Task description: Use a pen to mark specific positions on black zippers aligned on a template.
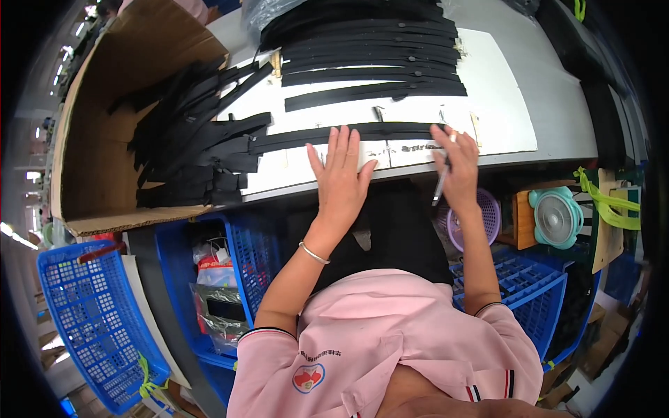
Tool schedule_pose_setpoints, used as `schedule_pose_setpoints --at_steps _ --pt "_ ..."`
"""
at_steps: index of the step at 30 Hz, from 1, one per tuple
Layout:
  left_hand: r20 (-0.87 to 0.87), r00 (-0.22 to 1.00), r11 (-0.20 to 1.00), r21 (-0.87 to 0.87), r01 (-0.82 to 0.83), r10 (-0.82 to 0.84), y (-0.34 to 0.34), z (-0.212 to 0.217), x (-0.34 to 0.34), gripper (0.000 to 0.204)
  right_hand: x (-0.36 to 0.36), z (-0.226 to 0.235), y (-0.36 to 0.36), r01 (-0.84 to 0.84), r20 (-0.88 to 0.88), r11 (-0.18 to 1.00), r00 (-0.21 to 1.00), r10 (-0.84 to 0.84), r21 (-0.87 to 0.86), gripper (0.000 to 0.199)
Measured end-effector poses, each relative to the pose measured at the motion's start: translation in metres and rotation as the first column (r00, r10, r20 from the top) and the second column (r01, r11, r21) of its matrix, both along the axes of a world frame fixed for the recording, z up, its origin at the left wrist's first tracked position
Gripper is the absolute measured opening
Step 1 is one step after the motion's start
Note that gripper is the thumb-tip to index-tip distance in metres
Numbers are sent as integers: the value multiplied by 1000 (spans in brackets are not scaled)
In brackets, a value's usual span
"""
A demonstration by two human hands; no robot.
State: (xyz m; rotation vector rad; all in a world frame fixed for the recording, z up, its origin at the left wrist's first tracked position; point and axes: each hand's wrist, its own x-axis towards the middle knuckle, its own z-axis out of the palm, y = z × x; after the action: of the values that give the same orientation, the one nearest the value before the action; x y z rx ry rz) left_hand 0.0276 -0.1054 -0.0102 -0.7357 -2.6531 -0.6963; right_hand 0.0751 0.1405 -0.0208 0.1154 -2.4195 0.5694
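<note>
My left hand (pixel 340 175) lies flat, fingers spread, on a long black strap (pixel 362 132) stretched across the white board (pixel 502 104) at the table's near edge. My right hand (pixel 456 164) rests on the strap's right end and grips a silver pen (pixel 440 182) that points down over the table edge. Several more black straps (pixel 373 70) lie in neat parallel rows farther back on the board. A loose heap of black straps (pixel 191 139) spills from the left, its ends reaching the strap under my hands.
A large open cardboard box (pixel 97 139) stands at the left of the table. Below the edge are blue plastic crates (pixel 94 313), a purple basket (pixel 488 216), a teal fan (pixel 556 217) and yellow-green bands (pixel 599 198). A silver bracelet (pixel 313 253) circles my left wrist.
</note>
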Motion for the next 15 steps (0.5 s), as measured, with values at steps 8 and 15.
schedule_pose_setpoints --at_steps 8,15 --pt "6 993 992 -30 -120 121 -35 7 -1 60 15 -7 60 198 56 977 978 -202 80 33" --pt "46 987 988 -45 -149 151 -60 5 9 62 10 -11 54 204 -33 979 979 -203 25 31"
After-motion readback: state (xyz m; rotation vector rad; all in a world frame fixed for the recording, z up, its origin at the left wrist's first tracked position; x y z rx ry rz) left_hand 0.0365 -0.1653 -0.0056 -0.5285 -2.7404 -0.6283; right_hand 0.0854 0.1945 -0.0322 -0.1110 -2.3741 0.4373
